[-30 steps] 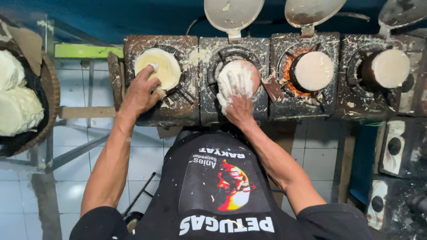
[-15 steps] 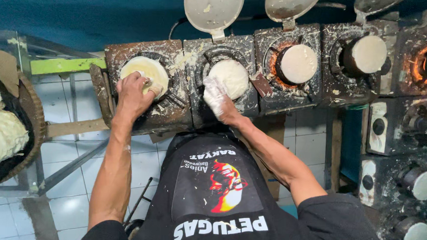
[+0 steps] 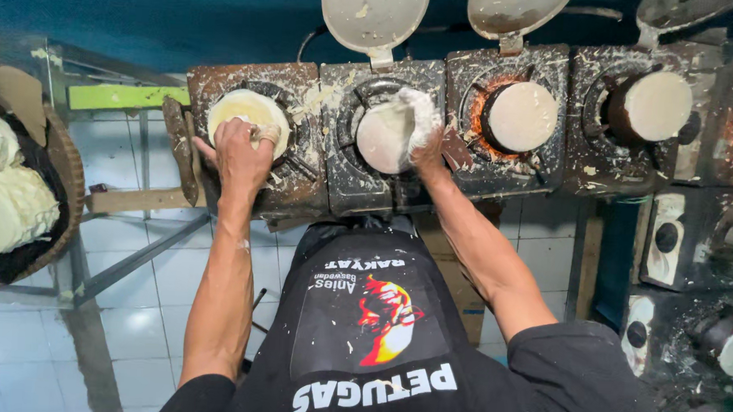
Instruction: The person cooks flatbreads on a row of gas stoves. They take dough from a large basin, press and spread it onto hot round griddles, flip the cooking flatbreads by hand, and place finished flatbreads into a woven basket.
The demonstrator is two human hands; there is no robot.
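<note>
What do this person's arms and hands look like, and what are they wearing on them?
Both forearms are bare, with black sleeves ending near the elbows. The left hand is ungloved, flecked with pale batter. The right hand is coated with whitish batter or flour. A black printed apron covers the front.

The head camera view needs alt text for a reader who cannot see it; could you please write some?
A person's left hand rests on a pale round cake in one stove mould, while the right hand, coated in white batter, presses another cake in the next mould. Further moulds sit over glowing burners with round lids raised, and a basket of finished cakes stands at left.
</note>
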